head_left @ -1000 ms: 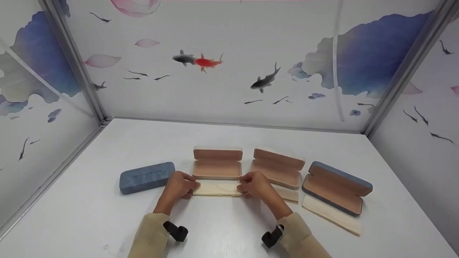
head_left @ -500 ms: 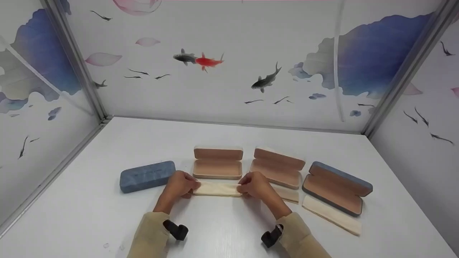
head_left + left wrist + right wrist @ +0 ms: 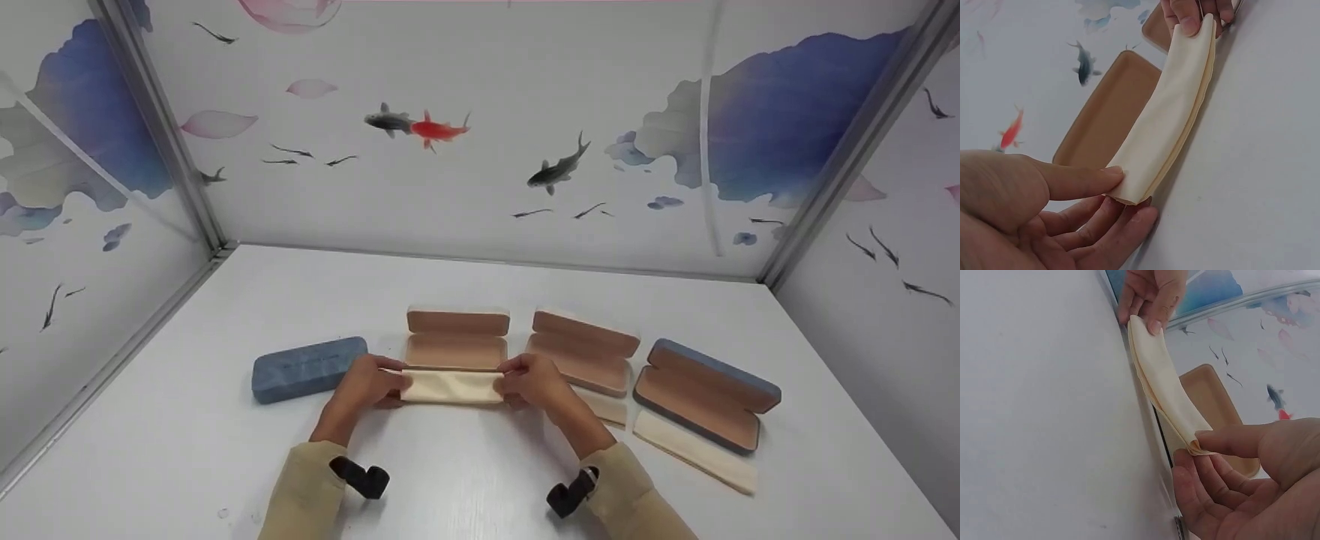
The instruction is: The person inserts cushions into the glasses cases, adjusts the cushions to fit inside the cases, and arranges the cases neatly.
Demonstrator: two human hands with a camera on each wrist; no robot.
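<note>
Left hand [image 3: 367,384] and right hand [image 3: 537,381] pinch a just-lifted folded cloth [image 3: 451,387], seemingly free to move, an open case [image 3: 457,323] just beyond them.

Cloth [image 3: 1169,107] close in both wrist views

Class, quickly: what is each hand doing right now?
Left hand: pinching one end of the folded cream cloth.
Right hand: pinching the cloth's other end.
</note>
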